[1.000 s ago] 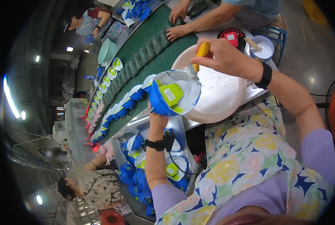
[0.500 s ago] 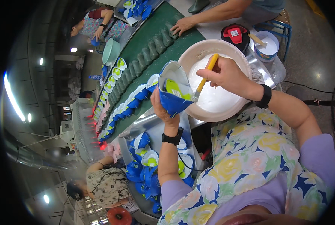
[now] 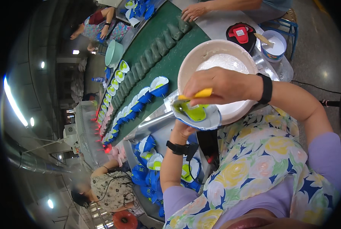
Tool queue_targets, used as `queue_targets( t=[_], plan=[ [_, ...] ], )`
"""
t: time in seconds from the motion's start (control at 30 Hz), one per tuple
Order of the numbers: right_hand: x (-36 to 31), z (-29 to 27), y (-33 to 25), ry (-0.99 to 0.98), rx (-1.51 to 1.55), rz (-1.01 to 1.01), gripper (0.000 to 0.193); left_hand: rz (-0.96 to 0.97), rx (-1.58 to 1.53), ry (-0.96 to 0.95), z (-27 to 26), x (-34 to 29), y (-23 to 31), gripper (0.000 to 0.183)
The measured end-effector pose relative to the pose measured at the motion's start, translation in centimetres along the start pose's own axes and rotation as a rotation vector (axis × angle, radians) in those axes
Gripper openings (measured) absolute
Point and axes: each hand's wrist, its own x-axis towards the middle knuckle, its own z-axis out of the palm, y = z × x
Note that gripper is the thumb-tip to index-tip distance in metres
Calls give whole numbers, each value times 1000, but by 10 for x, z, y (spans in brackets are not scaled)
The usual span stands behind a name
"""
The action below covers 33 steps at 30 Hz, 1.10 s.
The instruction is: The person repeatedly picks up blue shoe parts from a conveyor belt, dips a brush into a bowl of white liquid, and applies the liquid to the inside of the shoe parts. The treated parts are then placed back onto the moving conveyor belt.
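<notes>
A blue shoe upper with white edging and a lime-green inside (image 3: 213, 117) rests in my left hand (image 3: 184, 129), whose fingers are wrapped round it from below. Over it, my right hand (image 3: 216, 82) is closed on a yellow-handled brush (image 3: 204, 92). The brush's tip is down at the upper's far left rim, mostly hidden by my hand and the upper. Right behind my hands stands a wide pale-pink basin (image 3: 186, 63) holding white liquid (image 3: 231, 63), which looks like glue.
A green conveyor belt (image 3: 174, 78) carries rows of blue uppers (image 3: 159, 87) and dark grey-green moulded pieces (image 3: 155, 52). More uppers (image 3: 151, 181) are heaped in a metal tray at lower left. A small tub with a brush (image 3: 274, 47) stands right. A co-worker's hand (image 3: 193, 12) is over the belt's far end.
The upper has come nearer and tilted, its inside facing up. My right hand has moved left over it with the brush. The co-worker's hand has lifted off the grey piece.
</notes>
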Motion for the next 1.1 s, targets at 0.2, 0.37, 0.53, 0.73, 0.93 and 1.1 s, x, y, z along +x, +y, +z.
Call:
queue_targets(
  t=[0.2,0.37,0.53,0.73,0.93,1.1],
  plan=[
    [-5,-4,11,-82,-155,177,22,49,-114,36,9,1,3,37],
    [-11,-13,19,-69,-167,468,29,212,74,-66,-4,2,4,39],
    [-7,-46,10,-246,-290,725,24,460,385,98,-19,-8,17,47],
    [-11,-19,22,-13,-203,146,20,554,443,194,2,0,21,44],
    [-17,-39,20,-131,-260,321,22,630,406,154,-3,1,27,44],
    [4,-18,30,140,-241,259,24,633,384,117,-5,7,25,44]
  ],
)
